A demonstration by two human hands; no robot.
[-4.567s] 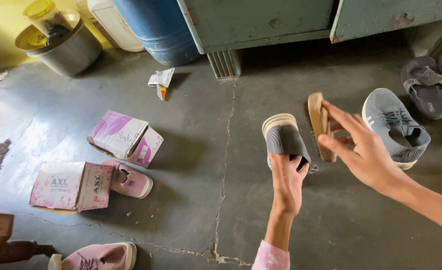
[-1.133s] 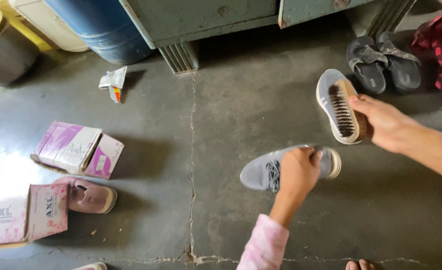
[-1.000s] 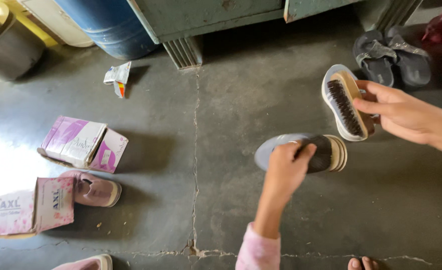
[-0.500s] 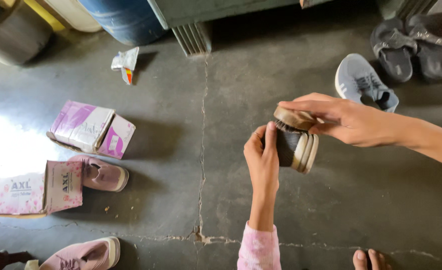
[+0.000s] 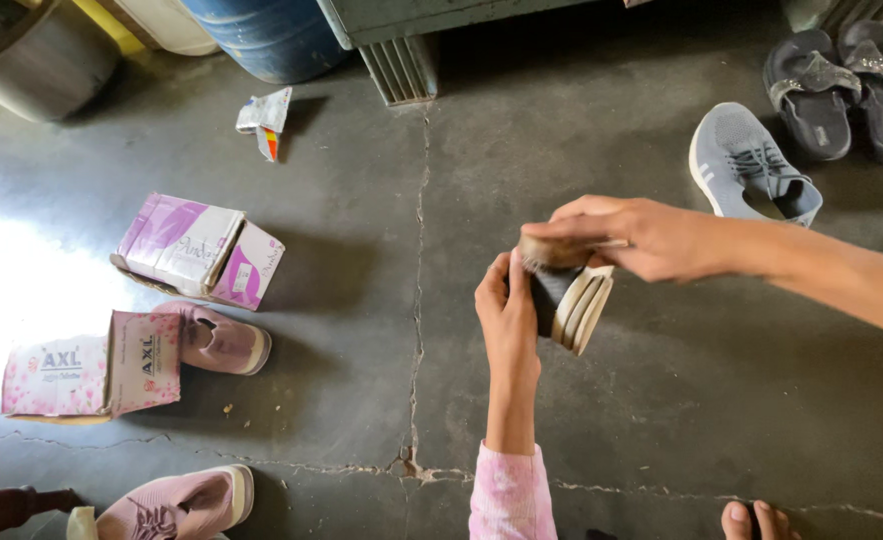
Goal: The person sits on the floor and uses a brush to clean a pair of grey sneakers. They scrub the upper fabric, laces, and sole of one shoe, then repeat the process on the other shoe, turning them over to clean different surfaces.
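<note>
Since half a second earlier, both hands have held their pose over the floor crack, while the view has drifted slightly so the grey sneaker sits lower. Left to right: two pink cardboard boxes (image 5: 199, 250), two pink shoes (image 5: 219, 340) (one tucked beside the lower box), one left hand (image 5: 506, 315) clamped on the held shoe (image 5: 569, 300), its pale sole turned outward, mid-air above the concrete floor (image 5: 361, 200); one right hand (image 5: 629, 235) closed on a brush (image 5: 551, 252) pressed to that shoe; one grey sneaker (image 5: 751, 165); two dark sandals (image 5: 811, 92).
</note>
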